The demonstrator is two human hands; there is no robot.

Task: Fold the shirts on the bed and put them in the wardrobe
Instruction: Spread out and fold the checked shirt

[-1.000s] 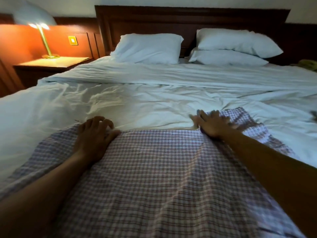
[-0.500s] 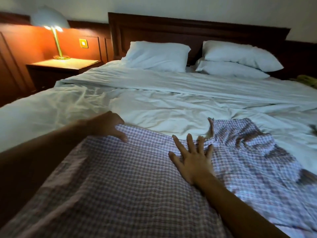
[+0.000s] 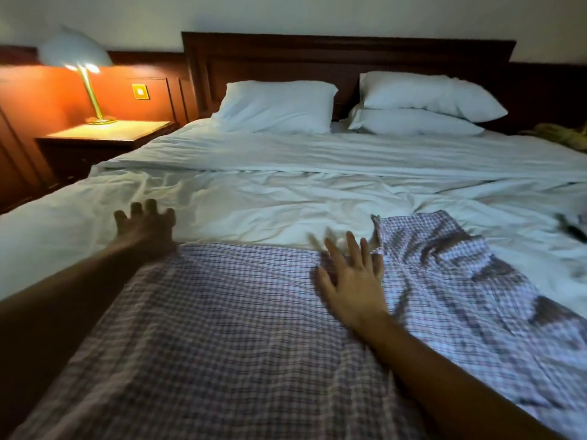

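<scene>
1. The checked shirt [image 3: 238, 338] lies spread flat across the near end of the bed [image 3: 286, 198], on top of the white sheet. Its body fills the foreground. A rumpled part of it, with dark creases, trails off to the right.
2. The right hand [image 3: 352, 290] rests palm down on the shirt, close to the garment's far edge and just left of the rumpled part. Its fingers [image 3: 351, 247] are straight and spread apart, gripping nothing, and the tips reach the edge of the fabric. Motion blur softens them.
3. The left hand [image 3: 146, 228] is at the shirt's far left corner, with the forearm stretched along the left side of the garment. Its fingers [image 3: 151, 207] are spread and slightly bent over the white sheet, holding nothing. It is dark and blurred, so I cannot tell whether they touch the bedding.
4. Beyond both hands the sheet is wrinkled, with a folded-back band crossing the bed.
5. A dark item [image 3: 571, 231] lies at the right edge of the bed, too blurred to identify.
6. Three white pillows sit at the head. A single pillow [image 3: 276, 106] is on the left, and two stacked pillows [image 3: 422, 106] are on the right.
7. A yellowish bundle [image 3: 562, 136] lies at the far right.
8. Behind the pillows stands the dark wooden headboard [image 3: 346, 55].
9. To the left, a small bedside worktop [image 3: 108, 133] carries a lit lamp [image 3: 79, 61].
</scene>
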